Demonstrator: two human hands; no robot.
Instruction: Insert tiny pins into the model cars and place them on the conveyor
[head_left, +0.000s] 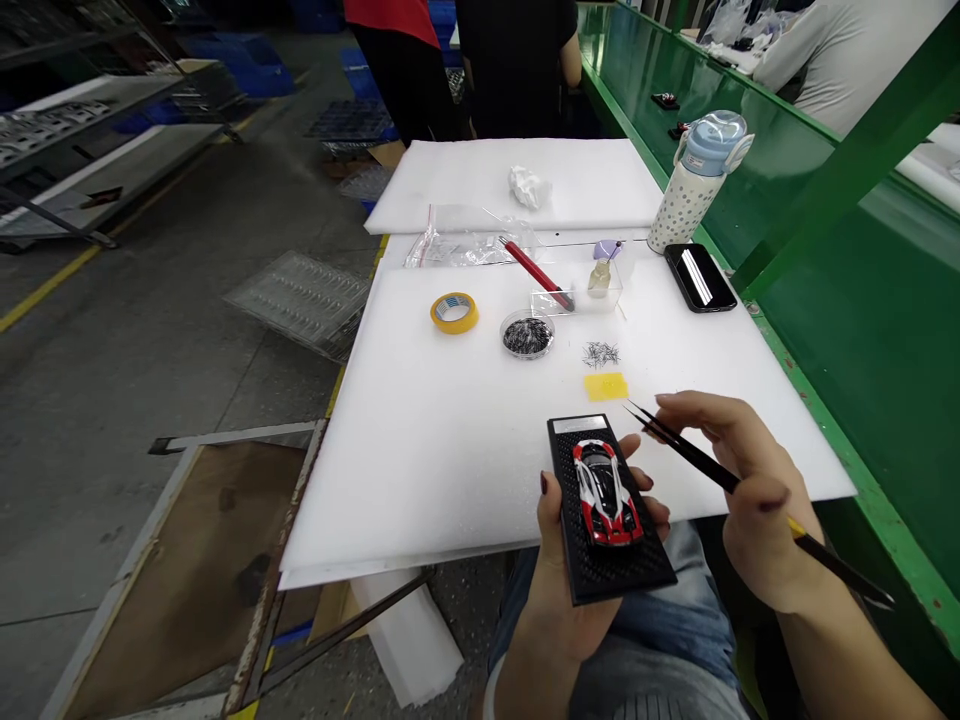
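My left hand [559, 590] grips a black display base [626, 578] by its sides, thumb on one edge and fingertips on the other. On that base sits a red, white and black model car [606, 495]. My right hand [765, 500] is closed around black tweezers [701, 460] with a yellow band. Their two thin tips are slightly apart, above the table just right of the base's top edge. Close to the tips lies a yellow piece of tape [606, 387]. Behind it is a small pile of thin dark slivers [601, 354], and a round clear dish [527, 335] holds more.
On the white table [390, 440] are a yellow tape roll [454, 313], a red pen-like tool [536, 272], a small bottle [600, 277], a plastic bag [457, 240], a phone [700, 278] and a patterned water bottle [694, 185]. A green conveyor frame [847, 200] runs along the right. Other people are beyond.
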